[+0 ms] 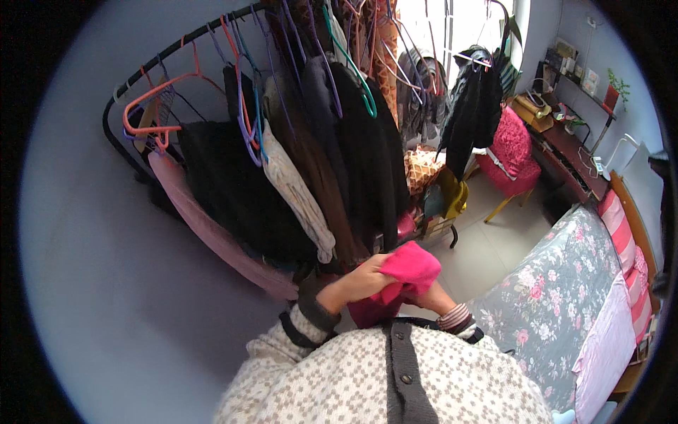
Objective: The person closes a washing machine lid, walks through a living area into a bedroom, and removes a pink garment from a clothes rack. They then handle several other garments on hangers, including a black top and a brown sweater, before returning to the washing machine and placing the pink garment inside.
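My left hand (361, 280) is closed on a bright pink piece of cloth (412, 267), gripping it near its upper left edge. Folded and bunched, the cloth hangs in front of my body, and its darker lower part drops below the hand; what kind of item it is does not show. My right hand (429, 299) reaches in from the other side, against or behind the cloth, with its fingers hidden. Just beyond my hands hang dark garments (371, 148), a whitish garment (296, 187) and a pink one (212, 222) on the rack.
A black clothes rack (187, 37) carries several coloured hangers (159, 113). On the right is a bed with a grey floral cover (540, 286). Farther off stand a pink-covered chair (512, 152) and a dark red desk (575, 159). Tiled floor (470, 258) lies between rack and bed.
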{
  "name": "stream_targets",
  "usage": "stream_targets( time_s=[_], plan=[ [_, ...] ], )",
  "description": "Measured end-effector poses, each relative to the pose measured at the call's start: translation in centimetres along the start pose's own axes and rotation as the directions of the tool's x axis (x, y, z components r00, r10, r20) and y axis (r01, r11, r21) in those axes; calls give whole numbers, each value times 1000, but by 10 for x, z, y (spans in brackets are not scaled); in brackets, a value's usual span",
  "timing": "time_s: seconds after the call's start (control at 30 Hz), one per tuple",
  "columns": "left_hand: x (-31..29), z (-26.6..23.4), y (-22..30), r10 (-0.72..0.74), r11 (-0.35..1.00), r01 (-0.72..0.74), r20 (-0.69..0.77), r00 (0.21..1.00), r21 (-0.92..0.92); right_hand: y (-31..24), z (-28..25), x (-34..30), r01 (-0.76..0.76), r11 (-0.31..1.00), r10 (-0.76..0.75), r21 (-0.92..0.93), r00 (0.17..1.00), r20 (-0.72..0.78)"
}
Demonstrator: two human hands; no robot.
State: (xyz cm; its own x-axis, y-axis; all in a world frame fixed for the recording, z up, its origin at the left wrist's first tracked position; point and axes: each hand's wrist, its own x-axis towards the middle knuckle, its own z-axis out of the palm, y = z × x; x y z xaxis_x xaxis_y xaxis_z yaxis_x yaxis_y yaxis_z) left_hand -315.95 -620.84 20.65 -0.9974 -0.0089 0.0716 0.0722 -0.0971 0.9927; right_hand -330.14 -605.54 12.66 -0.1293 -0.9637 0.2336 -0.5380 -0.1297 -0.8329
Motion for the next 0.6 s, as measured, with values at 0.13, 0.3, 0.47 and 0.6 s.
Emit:
stream_targets(
  time_s=[0.13, 0.3, 0.47, 0.6],
  plan=[
    [13, -47, 24, -127, 980, 136, -72, 989, 142, 17, -11, -26, -274, 916, 329, 292, 931, -160],
    [57, -128, -14, 395, 919, -83, -890, 227, 386, 25, -28, -46, -599, 605, 764, 524, 622, -170],
    [86, -172, -42, 292, 884, 330, -942, 165, 332, 32, -25, -51, -471, 750, 609, 465, 767, -205],
    [31, -161, -37, 47, 964, 219, -904, 425, 153, 38, -28, -59, -495, 793, 580, 354, 792, -191]
  ],
)
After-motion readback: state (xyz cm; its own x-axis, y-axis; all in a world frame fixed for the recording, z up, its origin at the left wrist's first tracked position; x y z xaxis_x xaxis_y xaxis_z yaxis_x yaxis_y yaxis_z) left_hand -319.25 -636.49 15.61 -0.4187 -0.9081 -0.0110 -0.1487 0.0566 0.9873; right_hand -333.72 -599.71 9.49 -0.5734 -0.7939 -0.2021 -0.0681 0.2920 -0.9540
